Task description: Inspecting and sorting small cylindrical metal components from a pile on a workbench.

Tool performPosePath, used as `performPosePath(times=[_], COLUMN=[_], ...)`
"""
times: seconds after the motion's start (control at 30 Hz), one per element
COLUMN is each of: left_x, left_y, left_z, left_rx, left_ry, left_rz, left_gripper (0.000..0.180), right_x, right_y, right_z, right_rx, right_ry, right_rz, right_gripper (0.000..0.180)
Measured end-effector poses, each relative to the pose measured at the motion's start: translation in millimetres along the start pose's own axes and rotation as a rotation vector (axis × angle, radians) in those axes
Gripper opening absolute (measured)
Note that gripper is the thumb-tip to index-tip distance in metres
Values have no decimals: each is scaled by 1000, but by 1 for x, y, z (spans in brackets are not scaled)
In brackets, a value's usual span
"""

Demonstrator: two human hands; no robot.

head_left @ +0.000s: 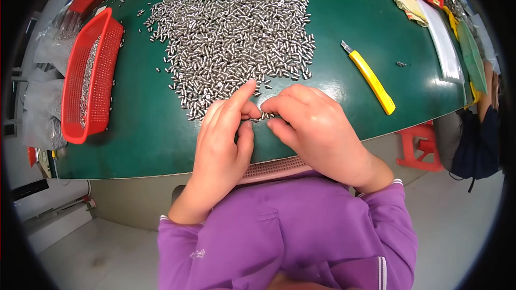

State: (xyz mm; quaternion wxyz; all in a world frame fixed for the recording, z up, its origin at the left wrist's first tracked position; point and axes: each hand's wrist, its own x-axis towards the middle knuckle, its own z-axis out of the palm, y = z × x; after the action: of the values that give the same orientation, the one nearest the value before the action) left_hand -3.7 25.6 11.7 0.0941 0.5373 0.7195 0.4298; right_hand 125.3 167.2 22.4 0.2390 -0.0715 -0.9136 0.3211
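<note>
Small bullet-shaped metal parts (242,37) lie in a broad, dense heap on the green table, reaching close to my fingers. At its near edge, my left hand (220,134) has its index finger stretched forward, while the thumb and a curled finger close around a few small metal parts. Facing it from the right, my right hand (317,121) pinches at the same few parts (266,115) with thumb and forefinger. The fingertips of both hands almost meet there. How many parts each hand grips is hidden.
A red perforated basket (102,96) with metal parts inside stands at the left. A yellow utility knife (372,82) lies to the right, its blade out. Below the table edge, a pink basket (274,169) sits at my lap. A red stool (419,147) stands on the floor.
</note>
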Motion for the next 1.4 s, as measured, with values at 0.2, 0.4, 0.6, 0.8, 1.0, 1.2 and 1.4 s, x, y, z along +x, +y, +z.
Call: performPosePath(times=[0.2, 0.4, 0.6, 0.8, 1.0, 1.2, 1.4], left_x=[4, 5, 5, 6, 4, 4, 5], left_y=[-1, 0, -3, -3, 0, 0, 1], left_z=[4, 9, 7, 6, 6, 7, 6], left_rx=[18, 21, 33, 4, -22, -15, -9], left_ry=[27, 87, 55, 12, 58, 50, 23], left_rz=[17, -13, 13, 6, -33, -46, -81], left_gripper=[62, 62, 63, 66, 73, 74, 72], right_x=[1, 4, 4, 3, 6, 6, 6], right_y=[0, 1, 2, 4, 2, 5, 2], right_z=[0, -3, -1, -1, -4, -1, 3], right_rx=[6, 20, 34, 29, 40, 56, 10], right_ry=[-10, -28, -3, -25, -27, 16, 24], right_rz=[3, 52, 40, 5, 58, 64, 68], right_gripper=[19, 26, 25, 18, 26, 20, 16])
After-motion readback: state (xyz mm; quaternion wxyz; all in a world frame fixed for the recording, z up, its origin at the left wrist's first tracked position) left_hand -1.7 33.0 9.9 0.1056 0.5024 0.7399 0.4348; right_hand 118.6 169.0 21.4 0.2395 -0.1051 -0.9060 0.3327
